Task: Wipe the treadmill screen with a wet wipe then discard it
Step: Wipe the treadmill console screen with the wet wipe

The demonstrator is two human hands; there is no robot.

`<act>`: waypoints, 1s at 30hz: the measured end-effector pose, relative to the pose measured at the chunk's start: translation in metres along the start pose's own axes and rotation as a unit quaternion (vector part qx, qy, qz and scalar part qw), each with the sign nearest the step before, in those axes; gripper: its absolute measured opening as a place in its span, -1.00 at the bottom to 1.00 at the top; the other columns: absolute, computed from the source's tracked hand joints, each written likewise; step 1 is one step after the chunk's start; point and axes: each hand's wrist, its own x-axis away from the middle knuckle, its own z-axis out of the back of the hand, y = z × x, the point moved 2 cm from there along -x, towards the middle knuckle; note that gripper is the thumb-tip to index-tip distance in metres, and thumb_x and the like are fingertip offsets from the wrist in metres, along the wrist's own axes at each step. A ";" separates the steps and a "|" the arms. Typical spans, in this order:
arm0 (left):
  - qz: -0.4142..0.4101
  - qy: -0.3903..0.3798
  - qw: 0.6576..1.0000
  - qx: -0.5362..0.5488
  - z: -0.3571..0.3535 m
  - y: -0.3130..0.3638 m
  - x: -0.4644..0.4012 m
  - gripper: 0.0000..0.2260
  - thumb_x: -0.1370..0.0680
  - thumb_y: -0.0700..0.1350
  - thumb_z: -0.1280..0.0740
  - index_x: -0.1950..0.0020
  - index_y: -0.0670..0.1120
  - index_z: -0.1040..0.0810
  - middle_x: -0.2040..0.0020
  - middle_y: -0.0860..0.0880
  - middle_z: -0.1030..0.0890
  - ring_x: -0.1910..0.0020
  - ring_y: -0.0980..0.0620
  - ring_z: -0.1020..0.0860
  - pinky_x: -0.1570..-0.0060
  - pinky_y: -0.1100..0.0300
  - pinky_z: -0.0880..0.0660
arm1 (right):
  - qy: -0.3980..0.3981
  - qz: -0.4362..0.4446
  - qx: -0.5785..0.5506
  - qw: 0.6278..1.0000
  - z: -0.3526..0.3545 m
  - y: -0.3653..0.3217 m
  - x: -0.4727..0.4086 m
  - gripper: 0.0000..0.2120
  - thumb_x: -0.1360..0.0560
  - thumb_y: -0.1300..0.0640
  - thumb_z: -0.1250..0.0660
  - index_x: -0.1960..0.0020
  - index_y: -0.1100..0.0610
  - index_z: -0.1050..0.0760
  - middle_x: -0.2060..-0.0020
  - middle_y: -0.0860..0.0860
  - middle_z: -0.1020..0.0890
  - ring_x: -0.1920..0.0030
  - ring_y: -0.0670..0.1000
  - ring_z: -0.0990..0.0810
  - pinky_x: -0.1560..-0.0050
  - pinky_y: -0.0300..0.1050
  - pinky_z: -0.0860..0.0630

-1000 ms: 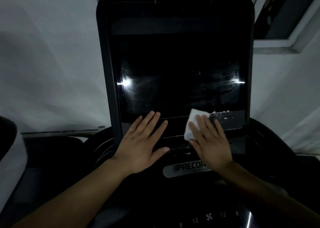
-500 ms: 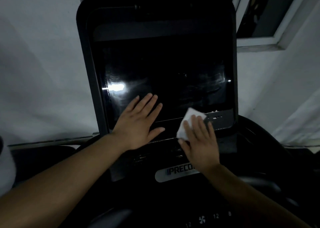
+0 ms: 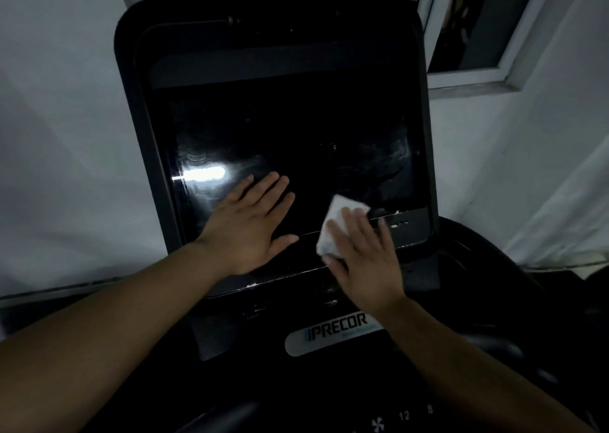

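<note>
screen (image 3: 296,142): right hand (image 3: 365,261) seemingly presses wipe (image 3: 336,225).

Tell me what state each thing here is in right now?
treadmill screen: dark, off, streaked with smears.
wet wipe: crumpled, pressed flat against the screen's lower edge.
right hand: fingers straight, presses the wipe.
left hand: flat, fingers spread, rests on the screen.
window: dark; open or closed, cannot tell.

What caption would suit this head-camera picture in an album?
Right hand presses a white wet wipe on the dark treadmill screen; left hand rests flat beside it.
</note>
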 end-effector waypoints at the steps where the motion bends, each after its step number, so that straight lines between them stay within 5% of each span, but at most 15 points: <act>1: -0.001 0.002 1.000 0.001 0.000 -0.001 0.000 -0.19 -0.57 0.40 0.32 -0.68 -0.06 0.07 -0.67 -0.10 0.18 -0.64 -0.05 0.27 -0.60 -0.11 0.19 | 0.008 -0.044 0.014 0.999 0.002 0.013 -0.006 -0.41 -0.70 -0.25 0.00 -0.63 0.01 -0.23 -0.63 0.15 -0.21 -0.64 0.18 -0.13 -0.58 0.33 -0.08; 5: -0.005 -0.006 1.000 -0.020 0.000 0.000 0.001 -0.20 -0.57 0.38 0.36 -0.68 -0.06 0.13 -0.67 -0.12 0.22 -0.63 -0.07 0.30 -0.59 -0.12 0.18 | 0.012 -0.193 -0.005 0.981 0.013 0.034 -0.031 -0.37 -0.69 -0.25 0.05 -0.64 0.06 -0.17 -0.61 0.27 -0.20 -0.62 0.29 -0.14 -0.58 0.37 -0.04; 11: -0.005 0.011 1.000 -0.003 -0.002 -0.001 0.000 -0.26 -0.62 0.32 0.28 -0.68 -0.08 0.00 -0.68 -0.13 0.10 -0.65 -0.09 0.20 -0.60 -0.13 0.13 | -0.018 0.047 -0.007 0.999 -0.001 -0.039 -0.013 -0.43 -0.69 -0.25 -0.10 -0.62 -0.04 -0.24 -0.65 0.17 -0.14 -0.66 0.20 -0.05 -0.57 0.34 -0.07; 13: -0.010 0.009 1.000 -0.007 -0.003 -0.002 0.000 -0.25 -0.61 0.32 0.31 -0.68 -0.08 0.01 -0.69 -0.13 0.10 -0.65 -0.09 0.21 -0.60 -0.13 0.13 | -0.025 0.038 0.022 0.999 0.003 -0.016 -0.017 -0.44 -0.70 -0.25 -0.01 -0.64 -0.08 -0.18 -0.66 0.14 -0.11 -0.66 0.18 -0.04 -0.57 0.35 -0.05; 18: -0.011 0.011 1.000 -0.010 -0.002 -0.001 -0.001 -0.24 -0.59 0.33 0.34 -0.68 -0.07 0.03 -0.69 -0.12 0.11 -0.65 -0.08 0.22 -0.60 -0.12 0.16 | -0.011 -0.149 0.012 0.989 0.017 0.032 -0.033 -0.40 -0.69 -0.26 0.08 -0.65 -0.02 -0.14 -0.64 0.22 -0.16 -0.64 0.24 -0.08 -0.59 0.35 0.00; 24: -0.006 0.011 1.000 -0.014 -0.001 0.001 -0.001 -0.22 -0.58 0.33 0.35 -0.68 -0.07 0.02 -0.69 -0.13 0.11 -0.65 -0.09 0.21 -0.59 -0.13 0.12 | -0.051 0.016 0.029 0.998 0.009 -0.004 -0.019 -0.41 -0.69 -0.25 0.00 -0.66 -0.04 -0.13 -0.66 0.16 -0.11 -0.66 0.19 -0.03 -0.59 0.33 -0.02; 28: -0.005 0.002 1.000 -0.015 0.000 0.001 0.000 -0.20 -0.54 0.34 0.41 -0.68 -0.06 0.09 -0.68 -0.11 0.17 -0.64 -0.07 0.27 -0.59 -0.11 0.17 | -0.039 -0.199 0.022 0.979 0.024 0.064 -0.038 -0.37 -0.67 -0.27 0.19 -0.67 -0.04 -0.04 -0.65 0.18 -0.13 -0.65 0.21 -0.05 -0.59 0.32 -0.01; 30: -0.006 -0.001 1.000 -0.013 -0.001 0.000 -0.001 -0.20 -0.55 0.34 0.41 -0.68 -0.06 0.10 -0.68 -0.11 0.18 -0.64 -0.07 0.28 -0.59 -0.11 0.18 | -0.030 -0.234 0.001 0.972 0.026 0.059 -0.039 -0.32 -0.66 -0.32 0.20 -0.67 -0.01 -0.03 -0.65 0.22 -0.12 -0.65 0.23 -0.04 -0.60 0.32 -0.01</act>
